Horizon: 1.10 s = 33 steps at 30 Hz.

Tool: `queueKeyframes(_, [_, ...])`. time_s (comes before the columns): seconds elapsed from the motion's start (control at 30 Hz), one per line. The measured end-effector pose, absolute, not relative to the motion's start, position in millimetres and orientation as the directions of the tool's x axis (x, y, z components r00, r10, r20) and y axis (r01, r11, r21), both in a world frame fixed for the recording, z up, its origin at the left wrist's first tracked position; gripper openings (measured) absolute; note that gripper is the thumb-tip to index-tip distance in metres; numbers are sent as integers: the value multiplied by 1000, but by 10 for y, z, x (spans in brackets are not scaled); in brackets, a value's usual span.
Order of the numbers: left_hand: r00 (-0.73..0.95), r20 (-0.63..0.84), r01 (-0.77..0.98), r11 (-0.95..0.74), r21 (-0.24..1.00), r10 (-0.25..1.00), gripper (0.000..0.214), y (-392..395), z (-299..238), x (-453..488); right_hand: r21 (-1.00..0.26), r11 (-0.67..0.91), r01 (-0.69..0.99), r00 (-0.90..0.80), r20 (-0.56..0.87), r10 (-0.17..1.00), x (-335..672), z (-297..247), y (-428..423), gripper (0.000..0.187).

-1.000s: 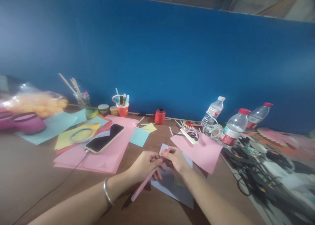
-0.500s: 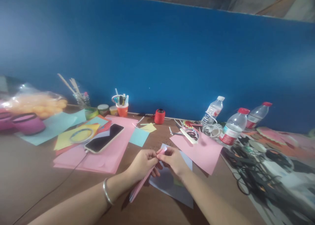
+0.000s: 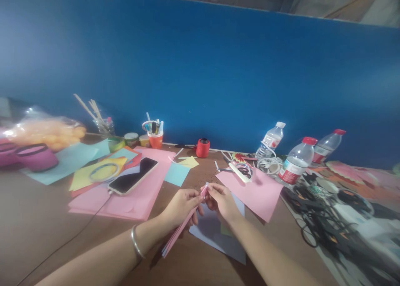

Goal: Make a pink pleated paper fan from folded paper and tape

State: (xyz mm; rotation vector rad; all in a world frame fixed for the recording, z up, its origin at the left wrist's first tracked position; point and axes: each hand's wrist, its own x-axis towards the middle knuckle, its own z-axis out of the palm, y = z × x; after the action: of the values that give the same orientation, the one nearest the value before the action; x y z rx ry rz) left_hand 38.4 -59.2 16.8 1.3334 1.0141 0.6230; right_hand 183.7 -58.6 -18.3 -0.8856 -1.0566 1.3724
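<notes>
Clearly, two hands (image 3: 185,203) at one pink strip (image 3: 179,234) — perhaps folded.

At six o'clock, matt held paper (image 3: 178,236); at seven, shiny metal bangle (image 3: 134,240); at eight, glossy-screened phone (image 3: 133,178); at three, smooth plastic bottle (image 3: 292,167).

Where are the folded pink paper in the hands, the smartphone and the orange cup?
Folded pink paper (image 3: 179,234): head view, on its lower length.
Smartphone (image 3: 134,177): head view, on the middle of its screen.
Orange cup (image 3: 155,141): head view, on its outer wall.
</notes>
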Motion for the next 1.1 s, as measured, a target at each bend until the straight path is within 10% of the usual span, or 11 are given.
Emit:
queueKeyframes(0.63, [492, -223, 59, 223, 973, 841, 30, -530, 18, 340, -956, -16, -294, -192, 42, 980, 1826, -169, -642, 19])
queueKeyframes(0.9, [521, -227, 90, 211, 973, 823, 32, -492, -23, 326, -940, 331, 83, -231, 305, 924, 1966, -109, -610, 13])
queueKeyframes(1.1, [582, -228, 92, 216, 972, 781, 36, -469, -66, 315, -939, 337, 70, -269, 308, 913, 2050, -73, -585, 5])
